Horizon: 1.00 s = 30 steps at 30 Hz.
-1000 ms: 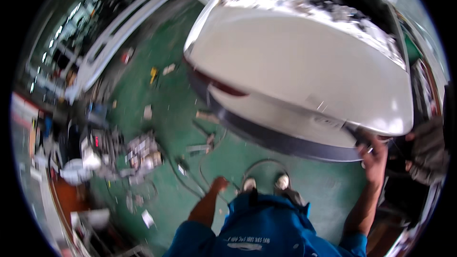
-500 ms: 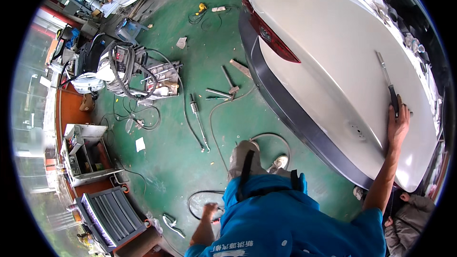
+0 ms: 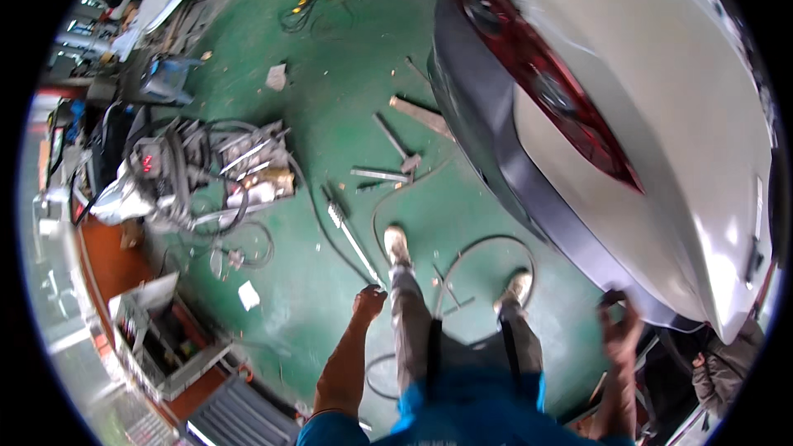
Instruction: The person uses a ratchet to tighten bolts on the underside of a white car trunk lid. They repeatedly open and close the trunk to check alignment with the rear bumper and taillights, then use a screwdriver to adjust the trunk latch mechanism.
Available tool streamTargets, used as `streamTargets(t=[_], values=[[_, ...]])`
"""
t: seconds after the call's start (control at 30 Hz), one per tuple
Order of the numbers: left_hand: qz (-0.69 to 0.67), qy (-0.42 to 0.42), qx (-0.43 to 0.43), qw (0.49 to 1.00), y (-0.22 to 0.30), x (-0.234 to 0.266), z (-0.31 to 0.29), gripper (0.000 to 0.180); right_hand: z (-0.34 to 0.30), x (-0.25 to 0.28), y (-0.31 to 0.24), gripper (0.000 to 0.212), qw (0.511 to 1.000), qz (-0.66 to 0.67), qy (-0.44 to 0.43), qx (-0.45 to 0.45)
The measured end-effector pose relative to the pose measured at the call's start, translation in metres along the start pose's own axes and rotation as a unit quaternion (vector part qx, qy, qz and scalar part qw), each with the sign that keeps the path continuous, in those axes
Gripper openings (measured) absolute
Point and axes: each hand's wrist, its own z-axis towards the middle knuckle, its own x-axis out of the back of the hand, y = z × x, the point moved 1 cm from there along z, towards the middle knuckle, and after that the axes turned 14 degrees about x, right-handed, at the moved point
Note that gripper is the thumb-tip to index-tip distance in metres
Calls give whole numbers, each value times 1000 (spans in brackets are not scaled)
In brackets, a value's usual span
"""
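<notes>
My right hand [image 3: 621, 332] is held beside the car's rear bumper [image 3: 562, 235], blurred, with its fingers curved and apart and nothing seen in them. A screwdriver [image 3: 752, 263] with a dark handle lies on the pale car body panel [image 3: 661, 58], beyond that hand. My left hand [image 3: 368, 303] hangs low with its fingers curled in, and no object shows in it. Below it in the picture, a slide hammer [image 3: 351, 233] with a coiled spring lies on the green floor, its tip right by my fingers in the view.
A hammer [image 3: 396, 142], a wooden piece [image 3: 420, 116] and a cable loop [image 3: 529, 252] lie around my feet. To the left stand a cable-draped welding machine [image 3: 157, 165], an open toolbox [image 3: 165, 339] and a grey cabinet [image 3: 239, 417]. Another person's sleeve [image 3: 727, 376] shows at lower right.
My right hand has let go of the screwdriver and come off the panel toward me. The left hand has moved forward. My view has shifted nearer the tail light and my feet have moved.
</notes>
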Motion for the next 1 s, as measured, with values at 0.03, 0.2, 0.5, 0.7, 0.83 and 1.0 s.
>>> streamTargets(t=[0.03, 0.2, 0.5, 0.7, 0.83, 1.0], values=[[69, 18, -12, 997, 24, 19, 66, 55, -5, -63, 15, 22, 996, 32, -72, -50], [203, 129, -3, 971, 128, 55, 323, 42, -77, -305, 97, 23, 940, 58, -208, -263], [325, 265, -109, 901, 116, -23, 606, 25, -131, -419, 154, 19, 905, -92, -195, -367], [272, 79, -31, 958, 14, -53, 541, 19, -143, -429, 129, 20, 895, -47, -309, -317], [49, -183, 15, 982, -29, -49, 360, 36, -54, -452, 17, 56, 844, 102, -305, -429], [-23, -184, -294, 938, 94, 58, 14, 27, 20, -451, -64, 60, 970, 118, -106, -185]])
